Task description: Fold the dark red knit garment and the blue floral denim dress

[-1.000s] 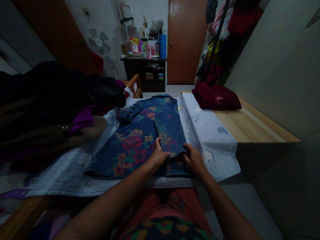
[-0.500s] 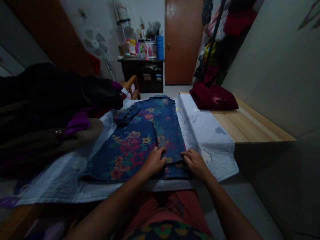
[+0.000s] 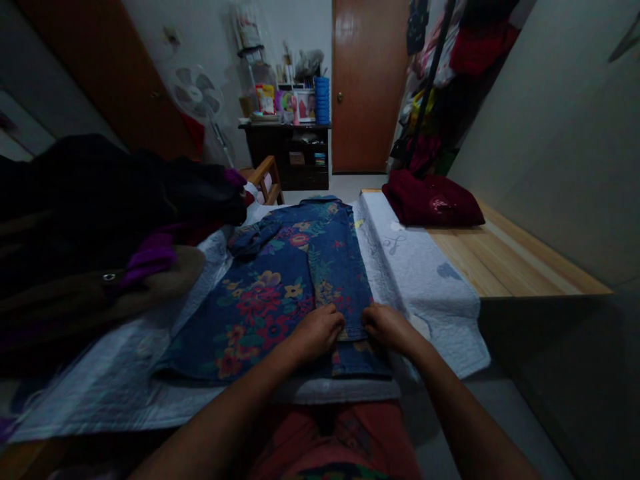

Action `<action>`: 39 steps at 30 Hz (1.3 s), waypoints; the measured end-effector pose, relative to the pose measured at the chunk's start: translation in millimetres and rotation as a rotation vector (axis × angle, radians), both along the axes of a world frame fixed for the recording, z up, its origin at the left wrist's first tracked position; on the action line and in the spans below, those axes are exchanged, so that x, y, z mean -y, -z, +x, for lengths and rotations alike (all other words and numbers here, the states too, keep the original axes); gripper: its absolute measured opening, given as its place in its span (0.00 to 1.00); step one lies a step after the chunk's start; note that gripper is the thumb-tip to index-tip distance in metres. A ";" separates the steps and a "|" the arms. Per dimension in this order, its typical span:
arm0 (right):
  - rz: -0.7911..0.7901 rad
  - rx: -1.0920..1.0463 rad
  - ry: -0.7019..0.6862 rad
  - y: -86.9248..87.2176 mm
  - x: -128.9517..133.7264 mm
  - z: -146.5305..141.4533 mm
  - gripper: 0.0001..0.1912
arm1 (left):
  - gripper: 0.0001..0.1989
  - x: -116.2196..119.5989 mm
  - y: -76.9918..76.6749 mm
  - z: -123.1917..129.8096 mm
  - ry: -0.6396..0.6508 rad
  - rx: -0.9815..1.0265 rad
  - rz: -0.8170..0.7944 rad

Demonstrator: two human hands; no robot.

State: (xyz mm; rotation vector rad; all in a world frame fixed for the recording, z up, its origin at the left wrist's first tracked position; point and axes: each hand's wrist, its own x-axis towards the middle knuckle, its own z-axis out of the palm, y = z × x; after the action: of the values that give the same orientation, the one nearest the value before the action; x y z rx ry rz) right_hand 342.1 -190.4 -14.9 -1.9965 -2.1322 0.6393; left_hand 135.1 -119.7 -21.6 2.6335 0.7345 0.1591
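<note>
Home room with standing fan (image 3: 196, 92)

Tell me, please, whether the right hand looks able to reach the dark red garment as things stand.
Probably, perhaps with a lean: nothing upright stands between the right hand and the dark red garment, only pale quilt, though that hand's fingers look closed on the floral garment.

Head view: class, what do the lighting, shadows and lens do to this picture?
In the head view, the light is dim, with no harsh glare; the heap of dark clothes sinks almost to black, hiding its folds; deep shadow fills the space under the pale wooden board; the blue floral garment stays readable, though muted; wide-angle distortion seems to slant the brown door on the left.
</note>
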 end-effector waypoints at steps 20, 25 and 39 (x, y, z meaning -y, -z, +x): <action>0.254 0.084 0.073 21.3 -84.8 -10.9 0.22 | 0.26 -37.0 4.7 17.4 -0.260 -0.075 0.133; 0.295 0.048 0.035 16.1 -143.1 -4.8 0.26 | 0.32 -67.9 22.7 31.3 -0.276 -0.052 0.221; 0.250 0.164 0.295 45.1 -236.2 23.1 0.30 | 0.26 -94.2 6.0 38.2 -0.226 -0.133 0.102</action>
State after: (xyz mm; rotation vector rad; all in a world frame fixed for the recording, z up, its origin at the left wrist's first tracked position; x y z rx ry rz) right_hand 365.3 45.9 -60.0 -2.2180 -1.8317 0.1599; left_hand 173.4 -25.5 -27.6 2.6706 1.0971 0.0873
